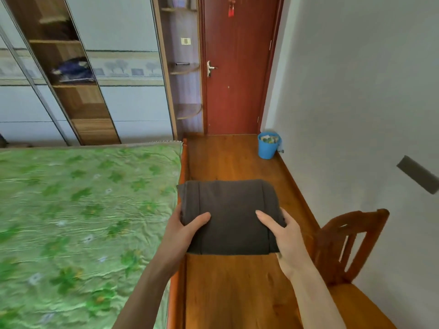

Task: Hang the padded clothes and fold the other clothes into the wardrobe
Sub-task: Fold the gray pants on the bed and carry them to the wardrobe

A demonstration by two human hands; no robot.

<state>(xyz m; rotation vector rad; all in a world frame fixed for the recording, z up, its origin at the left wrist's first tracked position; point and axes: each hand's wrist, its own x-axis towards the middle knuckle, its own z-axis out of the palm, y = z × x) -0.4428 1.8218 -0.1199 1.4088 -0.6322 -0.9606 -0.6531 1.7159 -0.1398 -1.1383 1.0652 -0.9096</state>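
Far to my left stands the wardrobe (78, 74), its sliding panels parted on a strip of wooden shelves, with a dark blue bundle of clothes (72, 70) lying on one shelf. Below it spreads the bed's green floral quilt (78, 210), its edge running beside the wooden floor (232, 157). My left hand (183, 231) grips the left end of the folded dark grey garment (229, 214), thumb laid across the top and fingers tucked underneath out of sight. The garment is held flat in the air over the floor, just off the bed's edge. My right hand (283, 233) holds its right end the same way, thumb on top, fingers curled under. Beyond are the red-brown door (237, 79), a blue bucket (268, 146) by the wall and a wooden chair (349, 248) at my right.
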